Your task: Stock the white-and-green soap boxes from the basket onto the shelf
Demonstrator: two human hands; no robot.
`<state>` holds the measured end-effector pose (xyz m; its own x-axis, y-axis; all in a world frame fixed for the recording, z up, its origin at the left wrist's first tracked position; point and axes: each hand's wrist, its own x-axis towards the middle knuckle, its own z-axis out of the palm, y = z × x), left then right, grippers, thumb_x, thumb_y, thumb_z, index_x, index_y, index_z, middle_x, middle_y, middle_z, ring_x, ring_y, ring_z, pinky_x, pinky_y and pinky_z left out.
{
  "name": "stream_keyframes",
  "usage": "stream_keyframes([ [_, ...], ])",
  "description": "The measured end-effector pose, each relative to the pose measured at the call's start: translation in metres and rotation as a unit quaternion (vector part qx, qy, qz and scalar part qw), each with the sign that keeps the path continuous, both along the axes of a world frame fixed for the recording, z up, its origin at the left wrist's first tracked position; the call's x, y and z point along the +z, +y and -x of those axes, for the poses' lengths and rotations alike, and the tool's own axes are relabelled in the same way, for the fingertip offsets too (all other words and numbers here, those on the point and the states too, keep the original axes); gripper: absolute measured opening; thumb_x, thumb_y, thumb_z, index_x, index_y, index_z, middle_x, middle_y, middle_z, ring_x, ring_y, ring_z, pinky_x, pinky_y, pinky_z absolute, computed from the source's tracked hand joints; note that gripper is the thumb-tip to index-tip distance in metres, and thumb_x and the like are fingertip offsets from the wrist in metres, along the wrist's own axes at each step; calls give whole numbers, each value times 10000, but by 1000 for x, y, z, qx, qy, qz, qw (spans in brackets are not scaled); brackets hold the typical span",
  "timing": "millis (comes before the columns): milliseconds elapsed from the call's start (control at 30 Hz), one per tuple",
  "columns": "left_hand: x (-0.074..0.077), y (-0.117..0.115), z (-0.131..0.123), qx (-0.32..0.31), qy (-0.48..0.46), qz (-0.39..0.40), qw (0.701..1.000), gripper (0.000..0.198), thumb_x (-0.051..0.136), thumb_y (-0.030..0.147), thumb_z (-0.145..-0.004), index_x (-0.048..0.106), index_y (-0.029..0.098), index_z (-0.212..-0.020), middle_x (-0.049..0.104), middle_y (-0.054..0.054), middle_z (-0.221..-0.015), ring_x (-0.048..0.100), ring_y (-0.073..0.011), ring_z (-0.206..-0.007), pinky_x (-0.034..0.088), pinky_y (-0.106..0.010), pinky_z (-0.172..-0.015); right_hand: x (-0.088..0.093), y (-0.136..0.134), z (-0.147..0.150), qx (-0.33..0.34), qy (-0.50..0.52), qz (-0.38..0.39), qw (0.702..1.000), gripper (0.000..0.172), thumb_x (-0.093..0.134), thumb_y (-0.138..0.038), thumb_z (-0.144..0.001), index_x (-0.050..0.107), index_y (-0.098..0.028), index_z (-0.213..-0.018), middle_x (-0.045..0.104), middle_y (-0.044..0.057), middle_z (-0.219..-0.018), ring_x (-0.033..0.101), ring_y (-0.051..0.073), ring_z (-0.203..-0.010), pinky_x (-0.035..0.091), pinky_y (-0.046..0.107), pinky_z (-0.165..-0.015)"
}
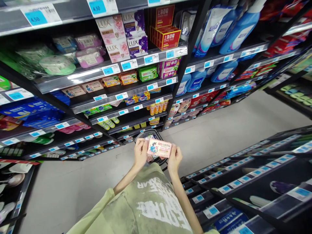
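A pink wrapped bar of soap (159,148) is held up level in front of my body, its printed face turned toward me. My left hand (140,151) grips its left end, and my right hand (175,158) grips its right end. Directly beneath is a dark shopping basket (143,134) with some packages in it, partly hidden by the soap and my hands. Similar pink soap packs (92,86) lie on the shelf ahead, beside orange soap packs (129,77) and a green pack (148,73).
Ahead, a tall shelf rack carries LUX boxes (117,48), red soap boxes (168,39) and blue detergent bottles (241,34). Another rack (243,178) stands close on my right. Grey floor (216,130) runs along the aisle between them.
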<state>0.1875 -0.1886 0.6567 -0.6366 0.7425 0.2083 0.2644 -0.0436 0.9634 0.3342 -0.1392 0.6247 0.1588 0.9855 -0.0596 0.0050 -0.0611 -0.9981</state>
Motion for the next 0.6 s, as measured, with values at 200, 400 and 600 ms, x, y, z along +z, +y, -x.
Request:
stream_keyframes([
  [200,-3,-1,6,-13,19,9,1000,441,519,459,-1013,624,190,-679,552,-61,-924,535,-202,-872,424,-312,-795,-4,0,2,52,41,39,997,650,467,-756,-917,723,-159,-886,711,59,-656,670,227,-649,503,302,-565],
  [400,-2,-3,15,-21,54,19,998,457,508,431,-1016,537,187,-630,529,-67,-951,535,-199,-894,432,-308,-823,-3,0,-3,76,-2,30,997,641,458,-733,-941,741,-159,-898,705,49,-618,649,211,-589,491,296,-541],
  [600,-2,-4,16,-11,61,25,998,470,509,441,-1012,529,188,-616,524,-70,-959,538,-201,-896,436,-311,-829,-8,2,-8,84,-56,8,995,601,459,-685,-970,734,-156,-889,730,54,-721,610,175,-613,471,269,-565],
])
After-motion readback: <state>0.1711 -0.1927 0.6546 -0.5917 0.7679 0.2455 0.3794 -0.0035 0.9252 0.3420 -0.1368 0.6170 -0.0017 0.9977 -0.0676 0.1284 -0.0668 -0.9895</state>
